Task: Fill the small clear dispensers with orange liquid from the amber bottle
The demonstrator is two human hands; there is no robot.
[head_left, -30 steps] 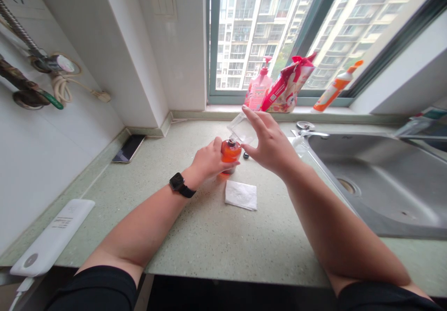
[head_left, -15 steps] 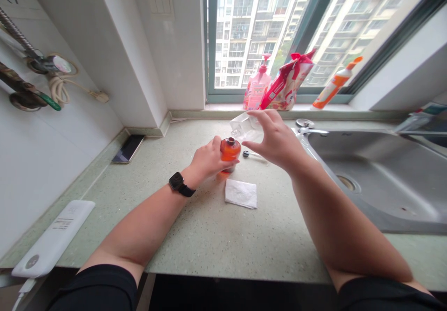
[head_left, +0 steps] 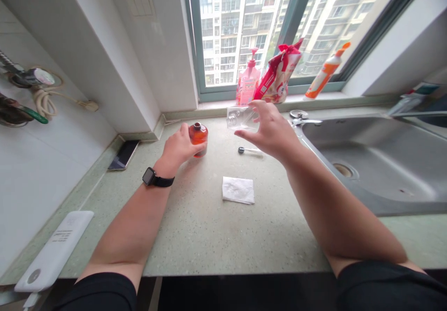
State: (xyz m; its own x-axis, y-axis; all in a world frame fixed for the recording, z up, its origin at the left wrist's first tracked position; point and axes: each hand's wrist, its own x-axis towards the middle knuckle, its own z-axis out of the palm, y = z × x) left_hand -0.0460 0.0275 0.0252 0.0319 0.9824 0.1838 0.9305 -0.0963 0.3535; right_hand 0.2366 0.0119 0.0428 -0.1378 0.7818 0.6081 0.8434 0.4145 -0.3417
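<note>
My left hand (head_left: 179,148) is wrapped round a small orange bottle (head_left: 199,136) with an open neck, standing on the green speckled counter (head_left: 195,227). My right hand (head_left: 270,129) holds a clear empty bottle (head_left: 240,117) on its side above the counter, fingers curled over it. A small black-capped pump piece (head_left: 248,151) lies on the counter below my right hand. A folded white tissue (head_left: 239,190) lies nearer to me, between my forearms.
A steel sink (head_left: 370,162) with a tap (head_left: 303,118) fills the right. On the sill stand a pink pump bottle (head_left: 247,83), a red pouch (head_left: 278,74) and an orange bottle (head_left: 325,77). A phone (head_left: 123,155) and a white power bank (head_left: 52,250) lie at left.
My left hand has slid the orange bottle left, away from the clear bottle. My right hand has turned the clear bottle level and drawn it off the orange bottle's neck.
</note>
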